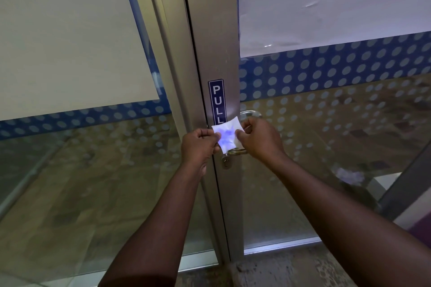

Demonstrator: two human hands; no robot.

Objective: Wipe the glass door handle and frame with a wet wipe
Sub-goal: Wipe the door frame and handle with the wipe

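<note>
A small white wet wipe (pixel 226 134) is stretched flat between both hands in front of the door. My left hand (pixel 198 147) pinches its left edge and my right hand (pixel 261 138) pinches its right edge. Behind them stands the grey metal door frame (pixel 210 42) with a blue PULL sticker (pixel 218 101). The curved metal door handle (pixel 250 113) shows just above my right hand, and its lower end (pixel 238 151) peeks out under the wipe. A keyhole lock (pixel 225 161) sits below.
Glass panels (pixel 326 123) with blue dotted film flank the frame on both sides. White sheets (pixel 326 2) cover the upper glass. A second frame post (pixel 163 30) stands left of the door. A rough concrete floor strip (pixel 279 268) lies at the bottom.
</note>
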